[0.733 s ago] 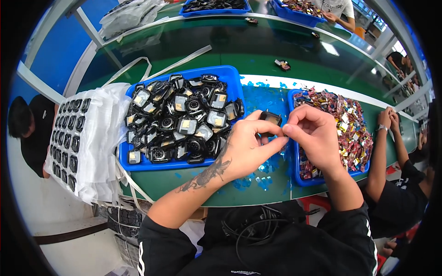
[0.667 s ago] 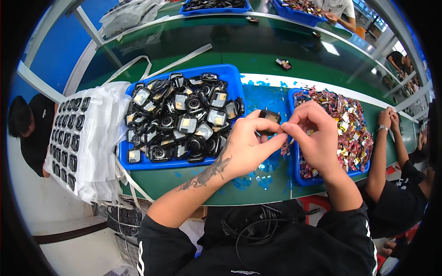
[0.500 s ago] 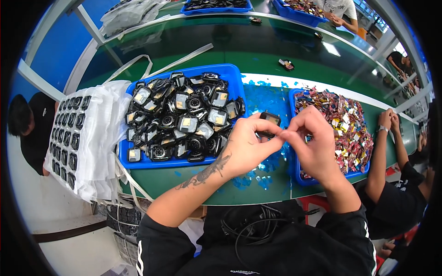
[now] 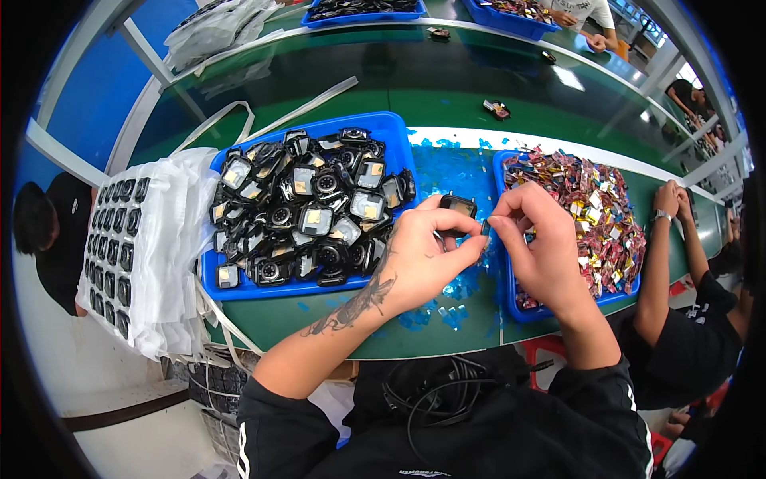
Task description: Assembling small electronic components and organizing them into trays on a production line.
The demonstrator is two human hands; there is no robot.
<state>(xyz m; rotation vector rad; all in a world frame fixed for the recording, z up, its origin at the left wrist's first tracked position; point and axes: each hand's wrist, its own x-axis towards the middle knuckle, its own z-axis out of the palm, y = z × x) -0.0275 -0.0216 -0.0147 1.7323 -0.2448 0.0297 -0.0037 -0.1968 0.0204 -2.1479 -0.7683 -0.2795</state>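
My left hand (image 4: pixel 427 251) is closed around a black smartwatch case (image 4: pixel 459 204), whose squarish frame sticks up past the fingers. Close beside it, my right hand (image 4: pixel 542 243) pinches with thumb and forefinger. A small dark sliver (image 4: pixel 485 227) shows between the two hands' fingertips; whether the right hand holds it I cannot make out. Left of the hands, a blue tray (image 4: pixel 319 292) is heaped with black watch cases (image 4: pixel 315 219). Right of them, a second blue tray (image 4: pixel 499 172) is full of small red, yellow and white electronic parts (image 4: pixel 590 211).
Blue film scraps (image 4: pixel 447 168) litter the green table (image 4: pixel 351 335) between the trays. Stacked white foam trays (image 4: pixel 163 247) with watch cases stand at the left. A conveyor belt (image 4: pixel 319 64) runs behind, carrying a loose part (image 4: pixel 496 109). A co-worker's arms (image 4: pixel 658 255) rest at the right.
The fingertips of my two hands, touching before, have drawn slightly apart. The view has shifted a little; the watch case stays in my left hand.
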